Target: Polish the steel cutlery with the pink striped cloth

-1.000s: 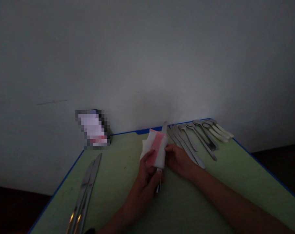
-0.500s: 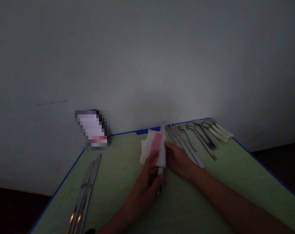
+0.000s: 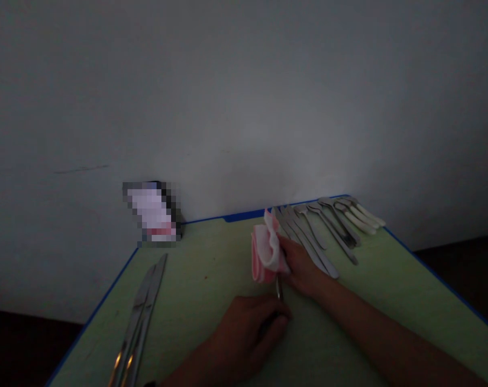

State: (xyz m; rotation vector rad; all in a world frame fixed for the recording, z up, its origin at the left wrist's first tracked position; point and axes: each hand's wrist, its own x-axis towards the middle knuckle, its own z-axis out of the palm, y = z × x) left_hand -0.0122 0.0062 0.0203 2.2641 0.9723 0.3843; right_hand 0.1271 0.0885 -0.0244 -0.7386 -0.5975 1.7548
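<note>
My right hand (image 3: 302, 266) grips a folded white and pink cloth (image 3: 266, 250), which is wrapped round the upper part of a metal knife (image 3: 278, 290). My left hand (image 3: 249, 328) is closed on the lower end of that knife, close to the green table top (image 3: 211, 269). Only a short stretch of metal shows between the cloth and my left hand. Both hands sit near the middle of the table.
A row of several knives and spoons (image 3: 324, 228) lies at the back right, some with pale handles. Two knives (image 3: 141, 317) lie at the left near the blue table edge. A blurred-out item (image 3: 153, 212) leans on the grey wall behind.
My left hand has slid down and toward me along the knife. The cloth has gone from flat and spread to bunched in my right hand, shifted slightly right.
</note>
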